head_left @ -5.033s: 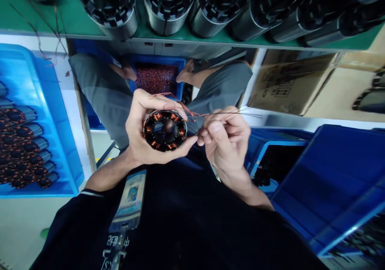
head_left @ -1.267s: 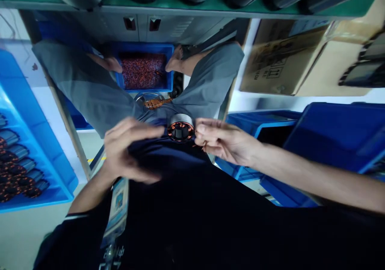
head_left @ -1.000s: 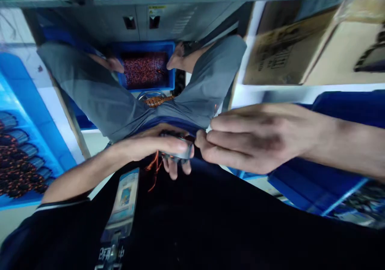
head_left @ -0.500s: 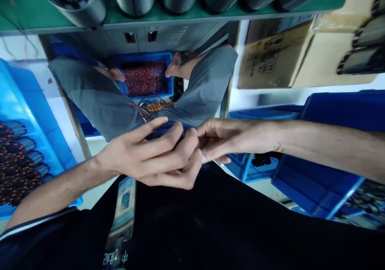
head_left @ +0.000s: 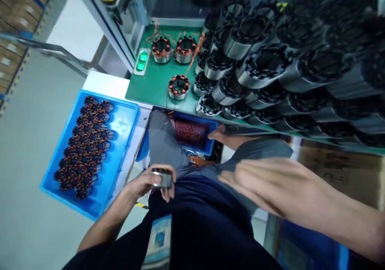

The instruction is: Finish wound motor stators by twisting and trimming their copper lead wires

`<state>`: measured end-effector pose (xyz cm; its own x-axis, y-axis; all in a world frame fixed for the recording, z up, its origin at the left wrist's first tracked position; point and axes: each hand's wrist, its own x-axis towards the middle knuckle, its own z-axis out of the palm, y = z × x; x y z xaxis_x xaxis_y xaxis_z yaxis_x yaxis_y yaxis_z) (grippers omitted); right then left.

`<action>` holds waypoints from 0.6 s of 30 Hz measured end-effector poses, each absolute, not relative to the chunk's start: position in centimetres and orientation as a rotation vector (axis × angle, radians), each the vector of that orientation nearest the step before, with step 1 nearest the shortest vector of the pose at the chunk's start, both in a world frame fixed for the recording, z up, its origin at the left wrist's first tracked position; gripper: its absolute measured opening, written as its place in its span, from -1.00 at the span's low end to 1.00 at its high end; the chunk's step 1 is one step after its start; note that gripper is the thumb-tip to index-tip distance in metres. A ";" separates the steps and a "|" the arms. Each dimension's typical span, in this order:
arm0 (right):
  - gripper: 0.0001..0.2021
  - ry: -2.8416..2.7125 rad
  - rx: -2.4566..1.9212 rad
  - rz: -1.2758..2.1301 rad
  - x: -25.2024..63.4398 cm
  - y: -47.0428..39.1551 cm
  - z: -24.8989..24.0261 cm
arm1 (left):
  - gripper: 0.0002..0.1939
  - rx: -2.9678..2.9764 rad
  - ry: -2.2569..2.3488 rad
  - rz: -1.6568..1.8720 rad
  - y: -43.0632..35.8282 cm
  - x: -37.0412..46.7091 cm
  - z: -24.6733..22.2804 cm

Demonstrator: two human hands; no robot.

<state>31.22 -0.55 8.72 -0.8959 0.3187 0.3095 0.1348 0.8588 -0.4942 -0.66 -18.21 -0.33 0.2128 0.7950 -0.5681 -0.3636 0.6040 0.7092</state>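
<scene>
A stator (head_left: 162, 178), a silvery ring with a dark core, sits in my left hand (head_left: 150, 184) above my left thigh. The thumb presses on its side and the fingers curl around behind it. Motion blurs my right hand (head_left: 264, 182), raised over my right thigh. Its fingers run together in the blur, and whether they hold anything is hidden. At the bench's near edge stands a stator wound with copper wire (head_left: 179, 87). Behind it are two more wound stators (head_left: 185, 49) with loose orange wire ends.
Stacked bare stators (head_left: 264, 67) fill the right of the green bench (head_left: 147, 87). A blue tray (head_left: 120, 154) at left holds rows of wound stators. Under the bench, a blue bin (head_left: 210, 146) contains reddish wire scraps. A switch box (head_left: 140, 61) glows green.
My hands were together over my lap and have moved apart. The left now shows a stator in its grasp; the right has gone right. The view has swung up and left, showing the bench top.
</scene>
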 end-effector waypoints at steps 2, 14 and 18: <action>-0.65 -2.680 -0.468 0.527 26.8 1.0 9.3 | -0.14 0.269 1.182 1.033 -19.3 -2.2 -1.5; -0.64 -2.798 -1.211 0.194 1.1 17.7 9.1 | -0.36 0.747 1.828 1.560 -14.2 -7.1 0.0; -0.69 -2.835 -1.195 0.171 2.6 16.4 10.6 | -0.40 1.104 2.084 1.373 -11.0 -9.1 1.9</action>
<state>2.61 16.43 10.56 -0.6976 0.7164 0.0126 0.7097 0.6933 -0.1252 -9.09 -10.97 1.86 -0.6025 0.7937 0.0841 0.3906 0.2013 0.8983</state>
